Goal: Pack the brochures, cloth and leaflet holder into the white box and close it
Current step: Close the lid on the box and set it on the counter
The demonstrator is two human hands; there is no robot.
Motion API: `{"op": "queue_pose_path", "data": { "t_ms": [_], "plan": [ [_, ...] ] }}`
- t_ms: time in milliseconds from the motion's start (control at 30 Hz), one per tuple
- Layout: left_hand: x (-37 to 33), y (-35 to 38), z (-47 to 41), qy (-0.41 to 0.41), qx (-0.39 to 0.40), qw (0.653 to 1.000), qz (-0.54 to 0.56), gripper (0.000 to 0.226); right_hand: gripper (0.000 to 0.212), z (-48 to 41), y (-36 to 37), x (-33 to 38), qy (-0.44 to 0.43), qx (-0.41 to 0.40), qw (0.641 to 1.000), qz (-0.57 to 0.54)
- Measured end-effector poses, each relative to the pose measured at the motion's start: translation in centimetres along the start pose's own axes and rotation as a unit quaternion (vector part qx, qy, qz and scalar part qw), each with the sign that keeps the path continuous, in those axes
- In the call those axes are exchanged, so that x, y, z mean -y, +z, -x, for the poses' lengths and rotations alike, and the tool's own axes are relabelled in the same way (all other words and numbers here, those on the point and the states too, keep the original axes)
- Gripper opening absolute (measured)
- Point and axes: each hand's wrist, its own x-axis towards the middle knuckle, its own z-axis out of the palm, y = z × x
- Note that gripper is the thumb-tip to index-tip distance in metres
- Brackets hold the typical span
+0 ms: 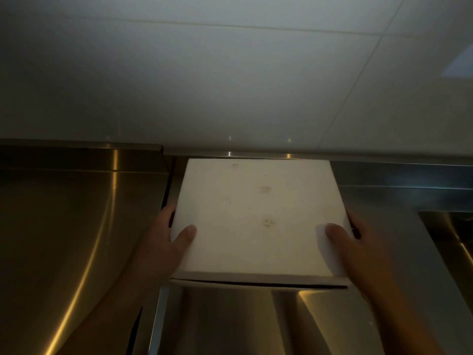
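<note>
The white box (256,216) lies on the steel counter, its lid down and its far edge close to the wall. A few faint brownish stains mark the lid. A thin dark gap shows along the near edge between lid and base. My left hand (166,234) grips the box's left side, thumb on top of the lid. My right hand (355,242) holds the right side the same way, thumb on the lid. Brochures, cloth and leaflet holder are not visible.
The steel counter (76,226) spreads to the left, with a seam beside the box. A sink basin (450,231) is sunk in at the right edge. White wall tiles (230,85) rise just behind the box. The light is dim.
</note>
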Motion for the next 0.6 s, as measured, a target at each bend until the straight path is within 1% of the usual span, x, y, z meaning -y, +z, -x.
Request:
{"op": "queue_pose_path", "data": {
  "t_ms": [67,133,200,267,333,433,500,600],
  "plan": [
    [0.3,-0.1,0.1,-0.003,0.002,1.000,-0.008,0.056,0.021,0.1,0.2,0.0,-0.008,-0.010,1.000,0.028],
    [0.6,-0.2,0.0,-0.001,0.001,1.000,-0.002,0.056,0.016,0.1,0.3,-0.2,-0.017,-0.018,0.998,0.066],
    [0.7,-0.4,-0.1,0.008,-0.001,1.000,-0.003,0.054,0.007,-0.1,0.1,-0.3,-0.016,0.000,0.992,0.127],
    [0.7,-0.7,-0.6,0.015,-0.010,1.000,-0.003,0.053,0.033,-0.6,0.0,-0.4,-0.012,0.031,0.979,0.199],
    [0.7,-1.1,-1.4,0.017,-0.024,1.000,-0.005,0.056,0.047,-1.2,-0.2,-0.2,-0.013,0.033,0.976,0.215],
    [0.4,-1.8,-3.2,0.054,-0.041,0.997,-0.047,0.057,0.057,-2.2,-0.3,1.0,-0.056,0.017,0.974,0.219],
    [-0.1,-2.0,-4.8,0.082,-0.049,0.993,-0.072,0.057,0.061,-3.5,-0.2,1.7,-0.099,-0.001,0.964,0.247],
    [-1.1,-1.6,-7.6,0.085,-0.043,0.991,-0.094,0.056,0.062,-6.3,0.6,2.4,-0.133,0.009,0.946,0.295]
  ]
}}
